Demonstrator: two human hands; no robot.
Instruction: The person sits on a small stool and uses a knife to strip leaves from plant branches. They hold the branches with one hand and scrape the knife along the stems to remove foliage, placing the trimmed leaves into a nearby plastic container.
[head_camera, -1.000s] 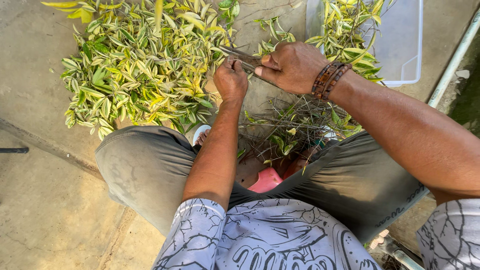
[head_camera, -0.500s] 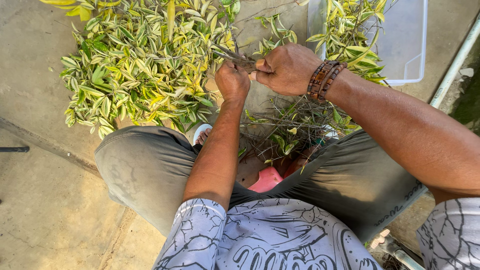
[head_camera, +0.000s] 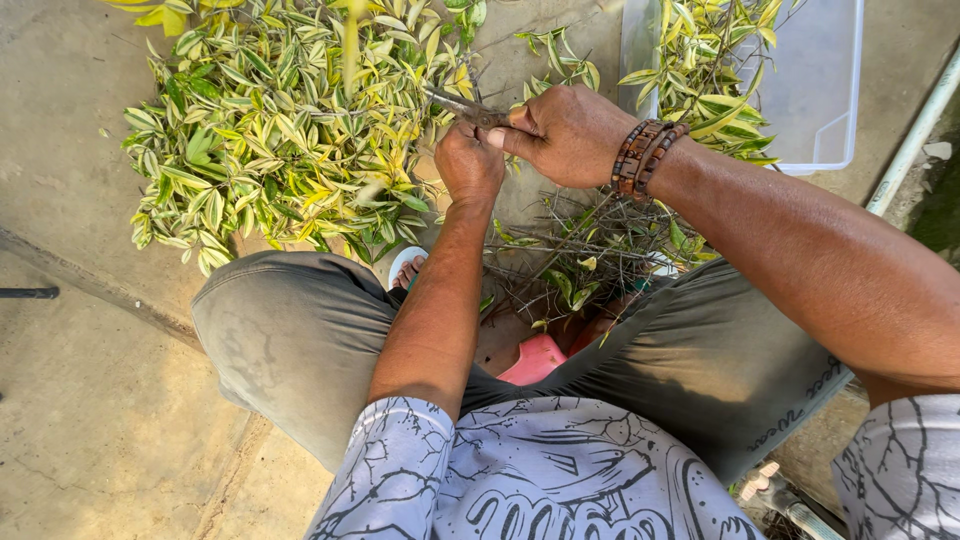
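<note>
My left hand (head_camera: 468, 162) is closed around a thin plant stem, knuckles up, in front of my knees. My right hand (head_camera: 566, 132), with a brown beaded bracelet (head_camera: 642, 158) on the wrist, grips a pair of dark metal shears (head_camera: 462, 106) whose blades point left at the stem just above my left hand. A big pile of green, yellow and white striped leafy cuttings (head_camera: 280, 130) lies on the concrete to the left of both hands. A blurred leafy sprig (head_camera: 350, 50) stands up in front of the pile.
A clear plastic tub (head_camera: 820, 80) with more leafy cuttings (head_camera: 710, 70) sits at the upper right. Bare trimmed twigs (head_camera: 590, 250) lie between my knees above a pink stool (head_camera: 535, 358). A pale pipe (head_camera: 915, 130) runs along the right edge. A concrete floor (head_camera: 80, 380) surrounds me.
Both hands have stayed close together at the stem with small shifts. The shears have moved slightly at the cutting point. The leafy sprig in front of the pile has shifted.
</note>
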